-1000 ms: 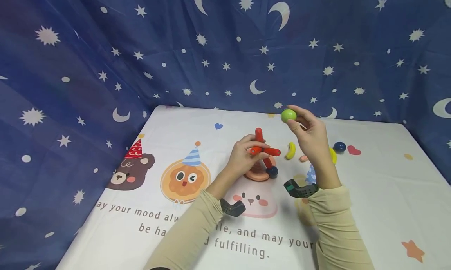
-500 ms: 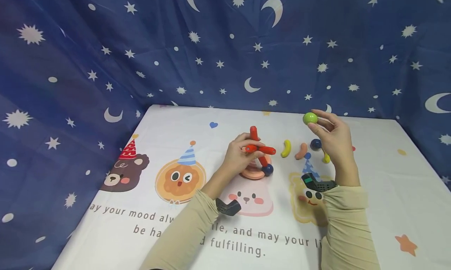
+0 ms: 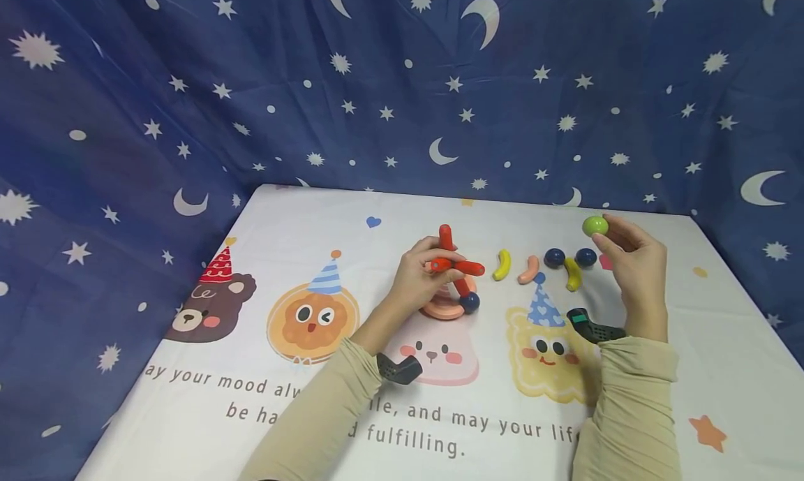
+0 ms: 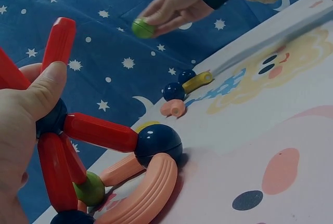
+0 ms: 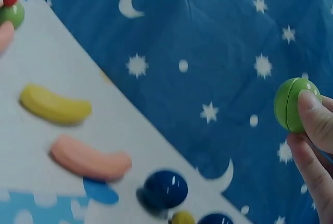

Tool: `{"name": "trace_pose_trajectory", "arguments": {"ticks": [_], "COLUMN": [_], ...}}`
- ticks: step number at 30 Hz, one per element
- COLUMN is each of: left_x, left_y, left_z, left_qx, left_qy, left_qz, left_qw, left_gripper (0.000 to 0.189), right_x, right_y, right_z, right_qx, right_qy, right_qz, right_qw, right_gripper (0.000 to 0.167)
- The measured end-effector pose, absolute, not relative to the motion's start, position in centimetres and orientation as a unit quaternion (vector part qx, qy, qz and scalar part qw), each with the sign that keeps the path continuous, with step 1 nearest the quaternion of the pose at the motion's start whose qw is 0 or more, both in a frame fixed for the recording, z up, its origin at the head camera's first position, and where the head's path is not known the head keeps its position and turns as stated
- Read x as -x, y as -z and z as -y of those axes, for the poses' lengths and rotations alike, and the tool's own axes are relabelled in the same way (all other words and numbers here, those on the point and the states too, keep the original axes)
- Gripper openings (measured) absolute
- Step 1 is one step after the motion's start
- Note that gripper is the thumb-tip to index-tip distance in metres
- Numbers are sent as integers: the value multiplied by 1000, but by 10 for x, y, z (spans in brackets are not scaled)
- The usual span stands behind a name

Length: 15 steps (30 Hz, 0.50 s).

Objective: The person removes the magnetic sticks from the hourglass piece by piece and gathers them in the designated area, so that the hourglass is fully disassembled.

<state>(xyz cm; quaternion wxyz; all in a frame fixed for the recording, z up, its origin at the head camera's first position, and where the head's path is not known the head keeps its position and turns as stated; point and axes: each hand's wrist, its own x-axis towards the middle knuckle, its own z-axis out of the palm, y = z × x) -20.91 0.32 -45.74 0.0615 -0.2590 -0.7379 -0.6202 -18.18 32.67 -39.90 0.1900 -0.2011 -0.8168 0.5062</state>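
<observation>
My left hand (image 3: 414, 275) grips an upright toy build of red rods (image 4: 101, 131) around a dark blue ball (image 4: 53, 117), its thumb lying along one rod. Below, the rods meet a ring of curved pink pieces (image 4: 148, 195) that rests on the table. Another blue ball (image 4: 158, 143) and a green ball (image 4: 91, 189) sit in that ring. Raised above the table at the right, my right hand (image 3: 637, 264) pinches a separate green ball (image 5: 296, 104) between thumb and fingers. Part of the build is hidden behind the left hand.
Right of the build lie a yellow curved piece (image 3: 502, 265) and a pink curved piece (image 3: 529, 270). Beyond them, two blue balls (image 3: 554, 258) stand close to a second yellow curved piece (image 3: 573, 275). A starry blue curtain (image 3: 377, 83) borders the printed white tablecloth (image 3: 722, 327).
My right hand has carried the green ball away to the right and slightly down, uncovering the loose pieces. The left hand keeps its grip on the build while the head view shifts slightly.
</observation>
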Motion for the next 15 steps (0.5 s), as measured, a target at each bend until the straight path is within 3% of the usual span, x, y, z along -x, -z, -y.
{"name": "trace_pose_trajectory", "arguments": {"ticks": [9, 15], "left_x": [211, 211], "left_y": [457, 458], "left_z": [-1, -2], "left_qx": [256, 269], "left_qy": [629, 612], "left_qz": [732, 741], "left_qw": [52, 67], "left_gripper": [26, 25], "right_x": [191, 183], "right_y": [453, 459], "right_z": [-372, -371], "right_qx": [252, 303], "right_qy": [-466, -407], "right_qz": [826, 847], "right_qw": [195, 158], "right_gripper": [49, 49]}}
